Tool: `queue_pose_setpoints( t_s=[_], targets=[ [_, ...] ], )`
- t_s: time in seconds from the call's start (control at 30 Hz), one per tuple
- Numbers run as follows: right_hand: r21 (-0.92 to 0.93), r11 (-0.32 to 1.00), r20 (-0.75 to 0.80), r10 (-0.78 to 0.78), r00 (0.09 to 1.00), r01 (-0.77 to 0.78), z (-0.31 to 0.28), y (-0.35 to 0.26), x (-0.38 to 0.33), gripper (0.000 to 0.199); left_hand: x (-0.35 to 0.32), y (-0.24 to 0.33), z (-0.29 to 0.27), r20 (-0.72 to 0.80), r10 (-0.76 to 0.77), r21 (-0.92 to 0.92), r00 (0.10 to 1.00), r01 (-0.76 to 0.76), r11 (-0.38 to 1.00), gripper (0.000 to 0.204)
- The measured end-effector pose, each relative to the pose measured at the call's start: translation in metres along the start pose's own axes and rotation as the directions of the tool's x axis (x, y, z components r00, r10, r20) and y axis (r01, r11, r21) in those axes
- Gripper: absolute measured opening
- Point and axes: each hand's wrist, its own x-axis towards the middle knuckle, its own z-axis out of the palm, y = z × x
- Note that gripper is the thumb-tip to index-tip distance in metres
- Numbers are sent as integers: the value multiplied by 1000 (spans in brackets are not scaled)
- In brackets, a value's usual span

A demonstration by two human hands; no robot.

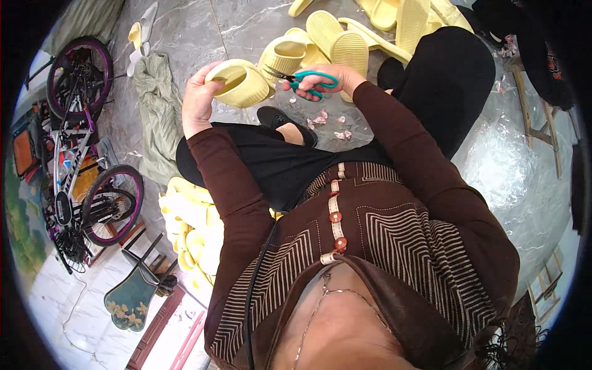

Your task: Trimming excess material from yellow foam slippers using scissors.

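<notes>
A pale yellow slipper point(246, 87) with a ribbed strap is gripped at one end by my left hand point(198, 98), whose fingers close round its edge. My right hand point(317, 82) holds small scissors point(316, 79) with teal handles; their dark blades point left toward the slipper. The blades lie near the strap, and I cannot tell whether they touch it. Just beyond the hands, another yellow slipper point(285, 54) rests on the floor, with several more slippers point(349, 54) heaped to the right of it.
Small crumpled scraps point(320, 117) lie on the grey floor before my shoe point(285, 120). A pile of yellow slippers point(194, 231) sits by my left side, near a crumpled greenish cloth point(155, 105). Further left stand a bicycle point(68, 160) and a chair point(126, 302). Clear plastic point(502, 160) spreads at right.
</notes>
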Motion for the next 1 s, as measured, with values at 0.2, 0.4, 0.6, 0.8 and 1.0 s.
queue_pose_setpoints(
  t_s=[0.2,0.4,0.6,0.8,1.0],
  targets=[
    [24,996,-23,-88,996,88,5,1,10,45,-2,-2,-1,5,-15,18,1000,15,1000,42],
    [-34,986,-140,-164,976,161,9,-5,13,39,-2,-1,1,42,-33,-7,999,33,999,43],
    [-66,967,-388,-252,886,246,5,-23,12,33,5,-14,-7,-57,-5,-68,998,1,998,45],
    [-123,984,-381,-167,909,129,4,-25,7,35,6,-15,-6,-148,2,-64,989,-12,998,46],
    [10,998,-246,-51,968,55,3,8,17,40,7,-10,-6,-215,-21,-92,976,1,996,46]
  ],
)
